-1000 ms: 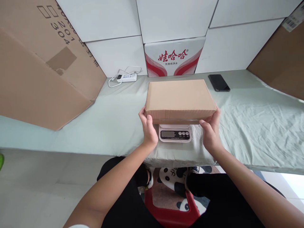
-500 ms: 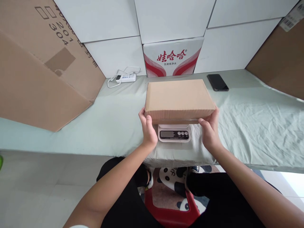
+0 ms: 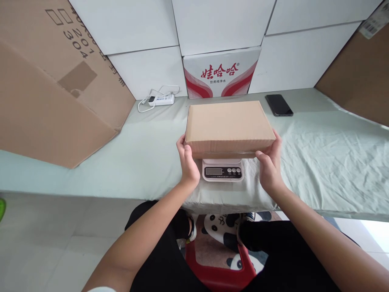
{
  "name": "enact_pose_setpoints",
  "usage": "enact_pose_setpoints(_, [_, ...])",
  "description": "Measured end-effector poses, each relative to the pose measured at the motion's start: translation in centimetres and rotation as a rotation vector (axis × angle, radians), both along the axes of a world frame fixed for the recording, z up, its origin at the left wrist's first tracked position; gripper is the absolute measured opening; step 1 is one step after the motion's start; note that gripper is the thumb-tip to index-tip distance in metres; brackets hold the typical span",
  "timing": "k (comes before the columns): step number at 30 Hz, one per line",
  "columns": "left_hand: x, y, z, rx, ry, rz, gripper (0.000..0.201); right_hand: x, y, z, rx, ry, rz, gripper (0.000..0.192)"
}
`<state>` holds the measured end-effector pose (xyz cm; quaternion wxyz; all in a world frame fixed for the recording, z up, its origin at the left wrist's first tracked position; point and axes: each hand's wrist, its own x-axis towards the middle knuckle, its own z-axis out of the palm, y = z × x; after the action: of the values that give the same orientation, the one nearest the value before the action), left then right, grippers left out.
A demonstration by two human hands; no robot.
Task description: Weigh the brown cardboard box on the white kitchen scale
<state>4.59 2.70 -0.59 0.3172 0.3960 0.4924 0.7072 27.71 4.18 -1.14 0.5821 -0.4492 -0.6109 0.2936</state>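
A brown cardboard box point(image 3: 229, 121) lies level over a white digital kitchen scale point(image 3: 223, 170), whose display and buttons stick out at the front. The scale's platform is mostly hidden beneath the box, so I cannot tell how firmly the box rests on it. My left hand point(image 3: 187, 162) holds the box's left front corner, thumb on the front face. At the right front corner, my right hand point(image 3: 270, 162) grips the box in the same way, fingers along the side.
A black phone point(image 3: 278, 105) lies at the back right, and a white power strip with a cable point(image 3: 161, 99) at the back left. Large cartons stand on the left point(image 3: 60, 101) and right point(image 3: 358, 77). A white-and-red printed carton point(image 3: 221, 75) stands behind the box.
Almost nothing differs. Both hands stay on the box, with only a very slight shift of the left hand to the left.
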Motion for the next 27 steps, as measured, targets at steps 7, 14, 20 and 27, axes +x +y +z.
enact_pose_setpoints(7, [-0.6, 0.4, 0.3, 0.031, 0.017, 0.031, 0.067, 0.2, 0.0, -0.3, 0.011, -0.046, 0.001, 0.077])
enact_pose_setpoints(14, [-0.6, 0.5, 0.3, 0.041, 0.016, 0.035, 0.068, 0.0, -0.1, 0.0, 0.023, -0.017, 0.013, 0.077])
enact_pose_setpoints(20, [-1.6, 1.2, 0.5, 0.04, 0.026, 0.066, 0.063, 0.3, 0.0, 0.0, 0.05, -0.038, -0.004, 0.077])
enact_pose_setpoints(27, [-2.1, 1.5, 0.3, -0.005, 0.032, 0.083, 0.06, 0.1, 0.0, 0.1, 0.06, -0.038, 0.014, 0.075])
